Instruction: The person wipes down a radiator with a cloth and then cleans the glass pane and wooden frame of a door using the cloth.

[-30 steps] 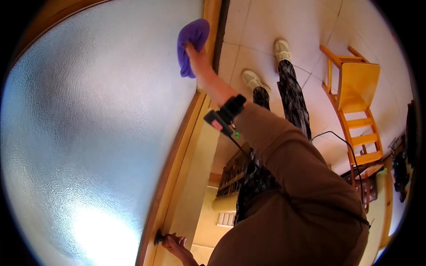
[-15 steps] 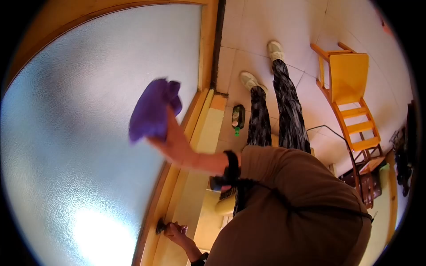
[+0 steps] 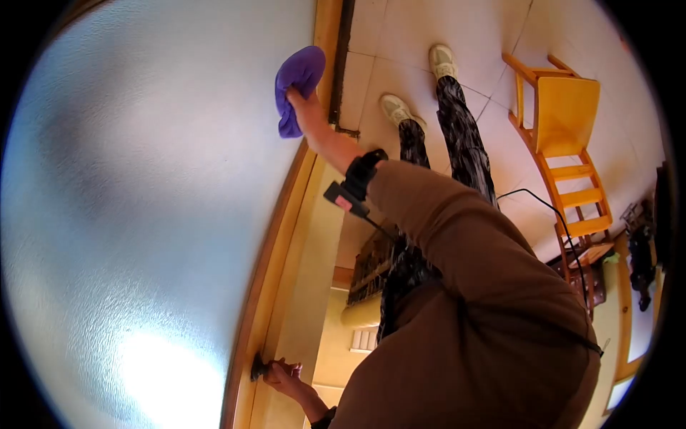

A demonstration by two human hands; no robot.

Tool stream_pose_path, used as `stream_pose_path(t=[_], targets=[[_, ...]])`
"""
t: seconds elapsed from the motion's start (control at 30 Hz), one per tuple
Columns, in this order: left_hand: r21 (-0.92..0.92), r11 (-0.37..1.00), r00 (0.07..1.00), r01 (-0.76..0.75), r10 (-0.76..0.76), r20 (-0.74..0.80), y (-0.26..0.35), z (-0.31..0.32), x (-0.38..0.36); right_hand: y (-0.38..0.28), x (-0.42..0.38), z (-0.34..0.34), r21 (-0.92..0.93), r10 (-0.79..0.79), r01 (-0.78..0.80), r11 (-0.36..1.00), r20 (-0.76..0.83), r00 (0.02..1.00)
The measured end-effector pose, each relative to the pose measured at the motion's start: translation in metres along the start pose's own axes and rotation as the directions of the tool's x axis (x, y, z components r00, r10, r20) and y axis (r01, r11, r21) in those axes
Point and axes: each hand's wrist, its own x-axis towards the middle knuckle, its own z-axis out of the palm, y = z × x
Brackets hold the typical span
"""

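Observation:
A folded purple cloth [image 3: 301,75] is gripped in my right hand [image 3: 309,114], near the upper right part of the frosted glass pane [image 3: 157,179]. The cloth lies over the glass close to the wooden door frame [image 3: 275,239]; whether it presses on the pane is hard to tell. Lower down, my left hand [image 3: 288,380] is closed around a dark door knob [image 3: 259,367] on the edge of the door. A black strap with a small box [image 3: 346,199] is on my right wrist.
My legs and light shoes [image 3: 400,109] stand on the tiled floor [image 3: 400,43]. A wooden chair [image 3: 568,118] is at the right, with a black cable [image 3: 547,202] hanging beside it. Behind my right arm is a dark slatted thing [image 3: 370,268].
My right hand has moved up and right with the cloth, toward the frame's edge. My left hand stays at the knob. The bottle on the floor is now hidden behind my right arm.

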Motion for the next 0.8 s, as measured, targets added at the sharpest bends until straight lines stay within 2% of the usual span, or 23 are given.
stream_pose_path(t=[0.1, 0.17, 0.2, 0.27, 0.3, 0.37, 0.43, 0.5, 0.57, 0.63, 0.73, 0.8], targets=[[0.002, 1.000, 1.000, -0.008, 0.008, 0.019, 0.004, 0.002, -0.004, 0.038, 0.035, -0.031, -0.029, 0.055, -0.055, 0.998, -0.004, 0.998], [0.016, 1.000, 1.000, -0.004, 0.004, 0.006, 0.006, 0.002, -0.005, 0.060, 0.047, -0.047, 0.131, 0.373, -0.379, 0.916, 0.072, 0.925], [0.020, 1.000, 1.000, -0.004, 0.004, 0.002, 0.006, 0.003, -0.004, 0.073, 0.045, -0.050, 0.134, 0.379, -0.385, 0.913, 0.073, 0.923], [0.021, 1.000, 1.000, -0.023, 0.023, 0.005, 0.004, 0.002, -0.004, 0.097, 0.040, -0.054, 0.206, 0.436, -0.422, 0.883, -0.022, 0.900], [0.019, 0.999, 0.999, -0.040, 0.040, 0.014, 0.003, 0.001, -0.004, 0.111, 0.029, -0.054, 0.226, 0.411, -0.394, 0.891, -0.033, 0.911], [0.021, 0.998, 0.999, -0.052, 0.052, 0.012, 0.004, 0.002, -0.005, 0.113, -0.010, -0.045, 0.321, 0.501, -0.464, 0.826, -0.040, 0.864], [0.014, 0.998, 0.998, -0.068, 0.067, 0.014, 0.005, 0.002, -0.005, 0.126, -0.048, -0.042, 0.276, 0.570, -0.544, 0.792, -0.014, 0.822], [0.011, 0.997, 0.997, -0.079, 0.079, -0.019, 0.006, 0.004, -0.005, 0.105, -0.086, -0.025, 0.199, 0.480, -0.458, 0.867, -0.080, 0.874], [-0.006, 0.997, 0.997, -0.073, 0.073, -0.010, 0.007, 0.004, -0.005, 0.092, -0.109, -0.017, 0.175, 0.568, -0.564, 0.807, 0.032, 0.823], [-0.038, 0.997, 0.997, -0.071, 0.071, -0.004, 0.004, 0.002, -0.001, 0.052, -0.140, -0.001, 0.113, 0.610, -0.615, 0.780, 0.082, 0.788], [-0.105, 0.993, 0.998, -0.055, 0.055, -0.002, -0.013, -0.004, 0.014, -0.009, -0.191, 0.025, 0.076, 0.568, -0.589, 0.805, 0.190, 0.801], [-0.127, 0.990, 0.998, -0.064, 0.064, -0.011, -0.023, -0.005, 0.024, -0.054, -0.219, 0.042, 0.019, 0.641, -0.673, 0.739, 0.287, 0.712]])
